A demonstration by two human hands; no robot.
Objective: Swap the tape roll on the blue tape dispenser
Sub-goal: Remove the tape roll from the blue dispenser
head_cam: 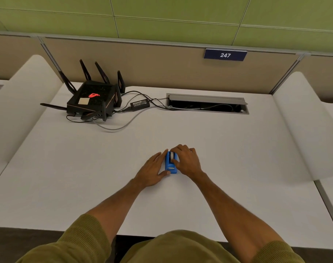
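Note:
A small blue tape dispenser (170,164) stands on the white desk (237,149), near its middle. A whitish tape roll (172,154) shows at the dispenser's far end. My left hand (154,170) lies flat against the dispenser's left side, thumb at its near corner. My right hand (187,160) curls over the right side, fingers on top by the roll. Both hands hold the dispenser between them. Its right flank is hidden by my fingers.
A black router (93,100) with several antennas sits at the back left, with a power brick (140,104) and cables running into an open cable tray (207,104) at the back. White side dividers flank the desk. A beige partition carries a "247" sign (225,55).

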